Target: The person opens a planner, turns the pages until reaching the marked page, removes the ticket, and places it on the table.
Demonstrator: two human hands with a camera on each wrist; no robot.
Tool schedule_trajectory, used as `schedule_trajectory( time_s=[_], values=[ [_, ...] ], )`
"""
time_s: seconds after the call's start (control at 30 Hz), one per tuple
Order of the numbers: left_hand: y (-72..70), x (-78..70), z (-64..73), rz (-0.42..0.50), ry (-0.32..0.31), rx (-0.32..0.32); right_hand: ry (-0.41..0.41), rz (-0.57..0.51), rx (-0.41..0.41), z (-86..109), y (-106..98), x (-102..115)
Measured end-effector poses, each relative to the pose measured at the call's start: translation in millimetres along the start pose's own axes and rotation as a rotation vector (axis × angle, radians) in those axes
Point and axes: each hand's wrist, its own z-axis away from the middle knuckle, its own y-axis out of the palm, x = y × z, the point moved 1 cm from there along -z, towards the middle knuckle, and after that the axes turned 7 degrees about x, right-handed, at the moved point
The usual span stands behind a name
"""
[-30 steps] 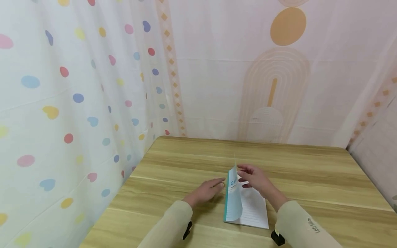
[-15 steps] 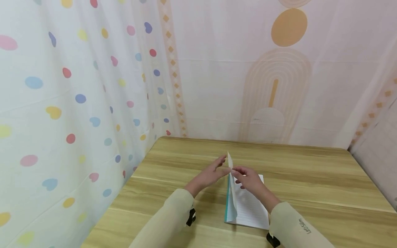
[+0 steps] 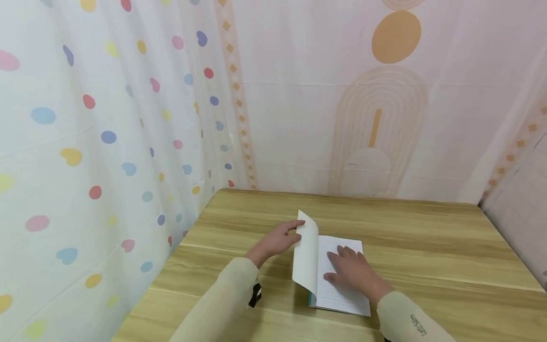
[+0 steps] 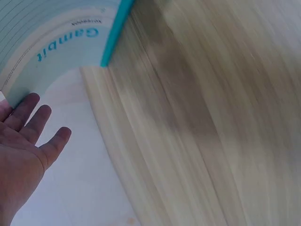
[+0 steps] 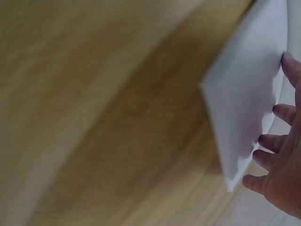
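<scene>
An opened notebook (image 3: 342,297) with a teal spine lies on the table, its lined page facing up. Its front cover (image 3: 305,256) stands raised and curves to the left. My left hand (image 3: 277,241) pinches the free edge of this cover, thumb on the white inner side. The left wrist view shows the cover's pale blue outside (image 4: 61,52) with the word "Gambit" and some fingers at its edge. With spread fingers, my right hand (image 3: 354,273) rests on the lined page. In the right wrist view the fingertips (image 5: 268,141) are over the page (image 5: 244,99).
The wood-grain table (image 3: 427,247) stretches around the notebook. Behind it hangs a pale curtain (image 3: 295,118) with arch patterns, and on the left side a curtain (image 3: 128,213) with coloured dots. A pale wall (image 3: 525,199) borders the right side.
The right hand first lifted the cover, then both hands met at its edge. Now the left hand has it further left, and the right hand has let go and moved onto the page.
</scene>
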Motion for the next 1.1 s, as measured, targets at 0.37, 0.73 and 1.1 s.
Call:
schedule_trajectory(
  time_s=[0.37, 0.73, 1.1],
  values=[
    [-12.9, 38.1, 17.0, -0.074, -0.142, 0.028, -0.015, -0.013, 0.021, 9.5, 7.1, -4.2],
    [-3.9, 55.7, 25.9, -0.314, -0.153, 0.090, -0.040, 0.002, -0.005, 11.6, 15.4, -12.1],
    [19.4, 50.5, 19.9, -0.499, -0.112, 0.176, -0.024, 0.009, -0.003, 14.8, 13.8, -14.9]
  ],
)
